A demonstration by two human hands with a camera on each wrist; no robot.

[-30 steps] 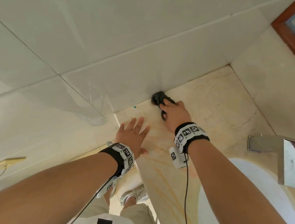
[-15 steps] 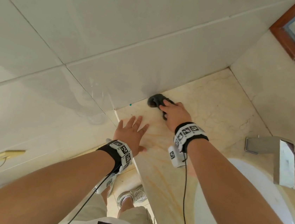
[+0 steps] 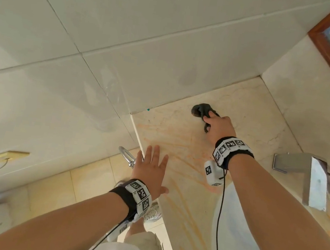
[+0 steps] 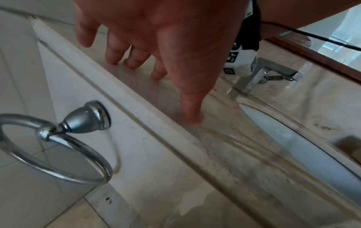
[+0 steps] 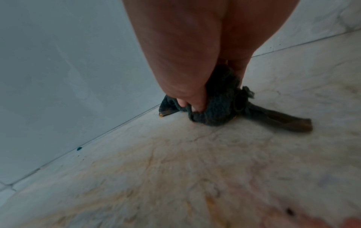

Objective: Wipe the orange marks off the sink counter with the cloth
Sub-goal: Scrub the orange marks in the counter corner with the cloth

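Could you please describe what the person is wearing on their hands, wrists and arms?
Both forearms are bare, with no sleeves or gloves. Each wrist carries a black strap with white blocks printed with black square-pattern markers: left wristband, right wristband. A white camera housing hangs below the right wrist, trailing a thin black cable.

Left hand (image 3: 150, 170) flat, fingers spread; right hand (image 3: 219, 129) curled, gripping.

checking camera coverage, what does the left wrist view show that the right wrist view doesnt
Only the left wrist view shows the left hand with fingertips on the counter, the towel ring, faucet and basin. Only the right wrist view shows the right hand gripping the dark cloth by the wall. Both show the marble counter with orange marks.
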